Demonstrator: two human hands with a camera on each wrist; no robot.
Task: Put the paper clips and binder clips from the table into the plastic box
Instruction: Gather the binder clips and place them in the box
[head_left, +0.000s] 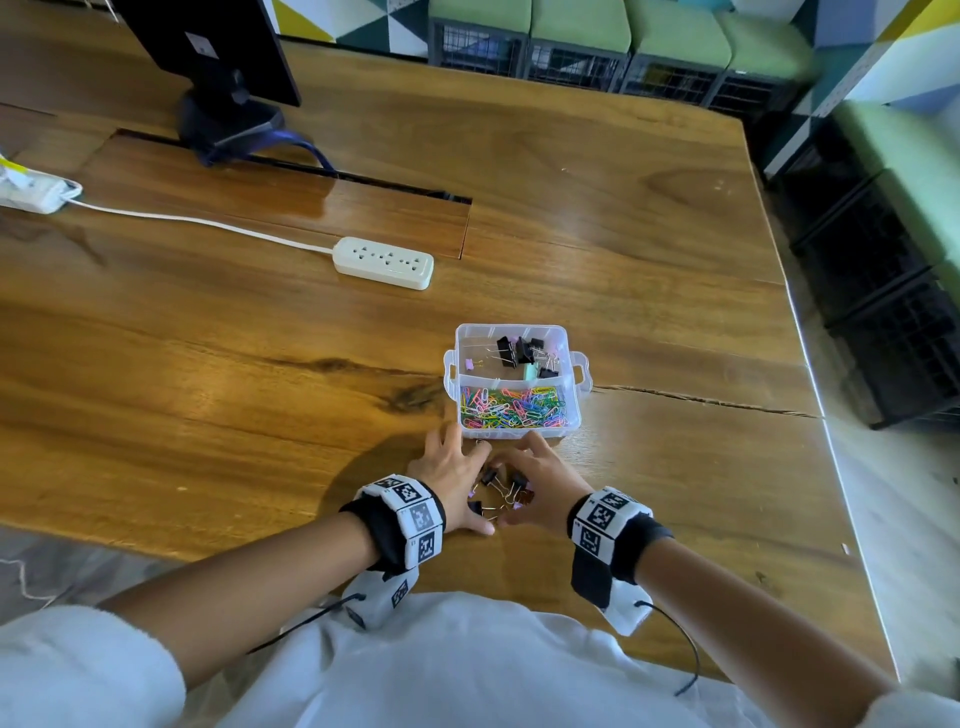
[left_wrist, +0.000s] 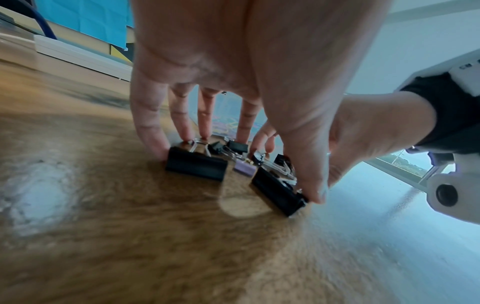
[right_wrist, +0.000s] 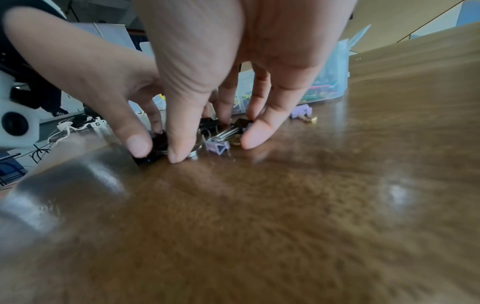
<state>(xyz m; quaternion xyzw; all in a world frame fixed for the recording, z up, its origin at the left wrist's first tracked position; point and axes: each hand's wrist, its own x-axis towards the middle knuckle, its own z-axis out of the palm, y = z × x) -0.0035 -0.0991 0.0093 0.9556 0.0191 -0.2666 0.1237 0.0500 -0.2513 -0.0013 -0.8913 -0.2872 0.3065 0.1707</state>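
Both hands cupped wide round loose binder clips on counter, nothing pinched; risk clips squirting out sideways or tangled handles dropping short of plastic box.

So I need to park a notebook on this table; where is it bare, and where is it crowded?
Bare wood lies left of the plastic box, below the power strip, and right of the box toward the table edge. Crowded: the binder clips between the left hand and right hand.

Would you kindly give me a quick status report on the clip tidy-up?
Left hand and right hand cupped round binder clips on table, fingertips down. Plastic box just beyond, open, part filled. Nothing blocking.
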